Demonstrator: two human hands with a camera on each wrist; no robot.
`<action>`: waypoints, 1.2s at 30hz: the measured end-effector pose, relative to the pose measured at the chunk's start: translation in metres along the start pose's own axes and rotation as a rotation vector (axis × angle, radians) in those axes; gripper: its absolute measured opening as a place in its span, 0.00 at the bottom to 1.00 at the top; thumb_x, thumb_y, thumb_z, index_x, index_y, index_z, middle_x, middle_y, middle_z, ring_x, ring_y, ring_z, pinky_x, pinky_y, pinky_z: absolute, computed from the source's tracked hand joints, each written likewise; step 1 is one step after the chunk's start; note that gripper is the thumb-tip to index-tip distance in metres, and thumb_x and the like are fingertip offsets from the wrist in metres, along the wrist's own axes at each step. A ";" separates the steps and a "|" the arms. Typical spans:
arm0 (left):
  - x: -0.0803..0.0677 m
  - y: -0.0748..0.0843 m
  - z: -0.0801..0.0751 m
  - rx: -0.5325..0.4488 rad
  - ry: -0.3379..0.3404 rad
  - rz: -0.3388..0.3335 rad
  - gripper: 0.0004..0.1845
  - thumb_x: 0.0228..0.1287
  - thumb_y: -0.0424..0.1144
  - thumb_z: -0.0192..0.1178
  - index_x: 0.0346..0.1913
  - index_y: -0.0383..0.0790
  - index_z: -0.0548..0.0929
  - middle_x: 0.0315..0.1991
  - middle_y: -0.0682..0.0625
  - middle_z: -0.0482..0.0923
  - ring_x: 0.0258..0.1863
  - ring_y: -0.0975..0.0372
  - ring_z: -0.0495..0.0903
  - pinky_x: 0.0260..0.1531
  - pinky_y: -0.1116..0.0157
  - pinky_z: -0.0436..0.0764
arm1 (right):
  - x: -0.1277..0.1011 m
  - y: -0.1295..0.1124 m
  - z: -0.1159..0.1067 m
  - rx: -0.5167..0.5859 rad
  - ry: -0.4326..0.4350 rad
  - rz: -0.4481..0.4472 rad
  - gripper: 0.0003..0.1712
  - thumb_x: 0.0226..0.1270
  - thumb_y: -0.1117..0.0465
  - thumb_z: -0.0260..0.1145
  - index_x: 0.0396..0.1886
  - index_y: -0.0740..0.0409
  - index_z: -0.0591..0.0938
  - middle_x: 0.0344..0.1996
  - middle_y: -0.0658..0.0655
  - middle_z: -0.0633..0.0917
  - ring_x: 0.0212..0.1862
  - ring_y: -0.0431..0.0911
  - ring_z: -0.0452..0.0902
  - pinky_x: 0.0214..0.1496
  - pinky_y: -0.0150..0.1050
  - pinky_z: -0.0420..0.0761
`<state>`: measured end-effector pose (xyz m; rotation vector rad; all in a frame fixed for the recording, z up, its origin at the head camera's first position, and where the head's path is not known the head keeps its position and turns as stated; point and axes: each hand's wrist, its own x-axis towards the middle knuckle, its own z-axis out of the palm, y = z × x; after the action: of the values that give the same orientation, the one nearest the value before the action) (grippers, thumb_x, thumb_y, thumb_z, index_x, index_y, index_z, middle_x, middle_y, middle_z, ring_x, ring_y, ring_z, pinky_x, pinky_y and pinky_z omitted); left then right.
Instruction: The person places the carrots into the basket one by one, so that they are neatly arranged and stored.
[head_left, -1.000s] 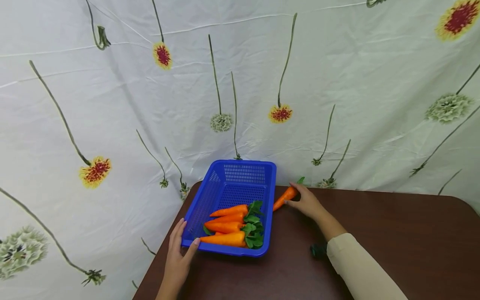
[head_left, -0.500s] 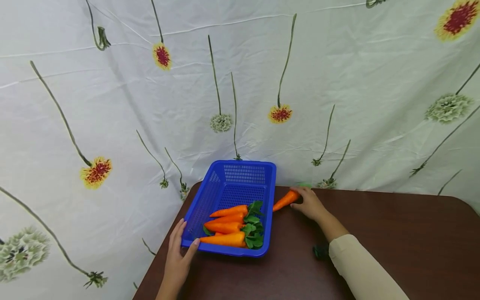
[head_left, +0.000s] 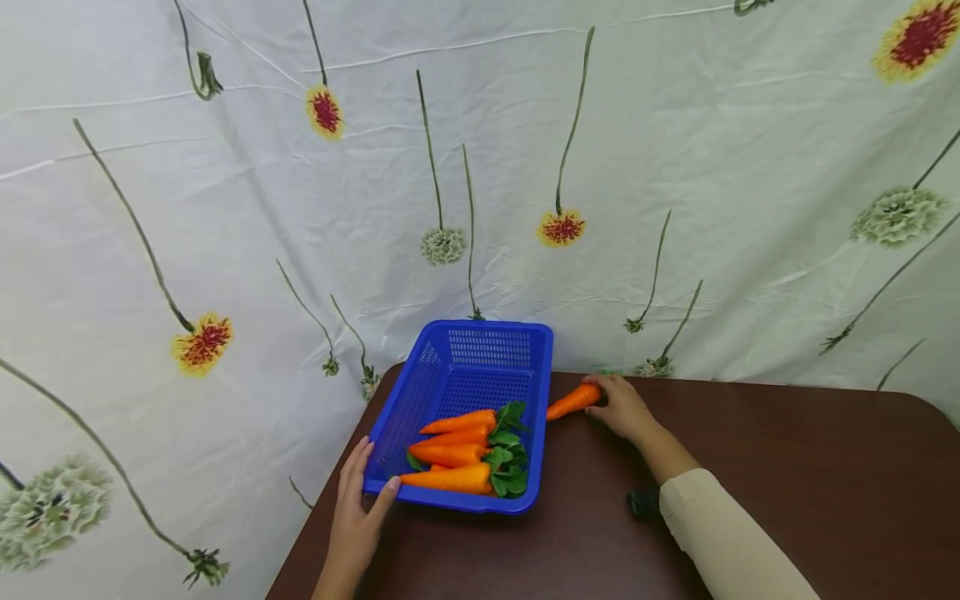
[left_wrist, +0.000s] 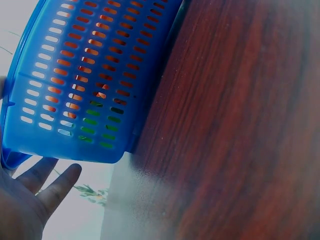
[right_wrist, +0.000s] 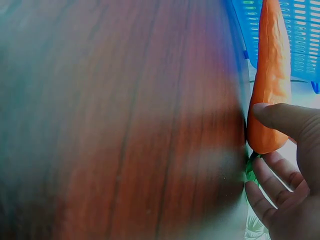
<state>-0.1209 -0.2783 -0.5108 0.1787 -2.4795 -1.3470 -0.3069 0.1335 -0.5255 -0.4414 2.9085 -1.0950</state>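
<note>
Your right hand has closed round the thick end of the loose carrot over the last second: a moment ago the fingers only lay against it and its green top stuck out behind them, and now the leaves are all but hidden under your palm. The wrist view shows your thumb pressed across the orange body and the other fingers curled beneath it (a real grip, not just a touch). The carrot itself has barely shifted; it lies on the brown table, just beside the right wall of the blue basket, with its tip pointing at that wall.

Your left hand has not moved. It steadies the near left corner of the basket, thumb on the rim and fingers straight along the outside wall, relaxed rather than gripping.

Four carrots already lie in the basket with their leaves to the right, so I judge this one to be the last outside, now held and ready to lift.
</note>
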 end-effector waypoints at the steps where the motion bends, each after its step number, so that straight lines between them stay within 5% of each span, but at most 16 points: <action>1: 0.000 0.000 0.000 -0.001 0.000 -0.001 0.37 0.70 0.45 0.63 0.78 0.54 0.61 0.81 0.53 0.51 0.78 0.54 0.54 0.72 0.39 0.60 | 0.000 0.000 -0.001 0.002 0.000 0.002 0.31 0.63 0.61 0.74 0.66 0.56 0.78 0.57 0.68 0.78 0.57 0.64 0.74 0.57 0.61 0.76; 12: 0.001 0.002 -0.002 -0.014 -0.009 -0.005 0.37 0.70 0.45 0.63 0.78 0.52 0.61 0.81 0.52 0.50 0.78 0.52 0.52 0.72 0.36 0.57 | -0.011 0.006 -0.007 0.032 -0.013 0.011 0.27 0.63 0.62 0.74 0.62 0.57 0.79 0.56 0.67 0.78 0.55 0.62 0.77 0.57 0.61 0.76; 21: 0.002 0.002 -0.002 0.000 -0.007 -0.007 0.36 0.70 0.45 0.63 0.78 0.52 0.61 0.81 0.52 0.50 0.78 0.53 0.52 0.73 0.37 0.57 | -0.026 0.009 -0.018 0.027 -0.028 0.014 0.25 0.63 0.59 0.74 0.60 0.56 0.80 0.50 0.65 0.79 0.42 0.52 0.77 0.45 0.51 0.79; 31: 0.002 0.002 -0.001 0.016 0.000 -0.008 0.36 0.70 0.44 0.63 0.78 0.53 0.62 0.81 0.52 0.51 0.77 0.52 0.54 0.72 0.37 0.60 | -0.042 0.012 -0.025 0.011 0.074 0.045 0.26 0.64 0.54 0.74 0.62 0.53 0.81 0.57 0.66 0.83 0.55 0.63 0.75 0.59 0.66 0.69; 34: 0.002 0.003 -0.001 0.023 0.005 -0.011 0.37 0.70 0.44 0.64 0.78 0.53 0.61 0.81 0.53 0.51 0.77 0.55 0.55 0.73 0.41 0.60 | -0.047 0.013 -0.028 0.049 0.078 0.085 0.27 0.66 0.53 0.73 0.63 0.51 0.79 0.58 0.65 0.83 0.57 0.63 0.75 0.57 0.64 0.70; 36: 0.002 0.003 0.000 0.030 0.008 -0.014 0.37 0.70 0.44 0.64 0.78 0.54 0.61 0.81 0.53 0.51 0.77 0.57 0.55 0.77 0.55 0.59 | -0.050 0.014 -0.031 0.077 0.086 0.093 0.27 0.66 0.53 0.72 0.63 0.51 0.79 0.60 0.64 0.82 0.57 0.62 0.75 0.56 0.63 0.73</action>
<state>-0.1223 -0.2776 -0.5081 0.2074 -2.4973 -1.3128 -0.2652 0.1764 -0.5159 -0.2609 2.9128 -1.2367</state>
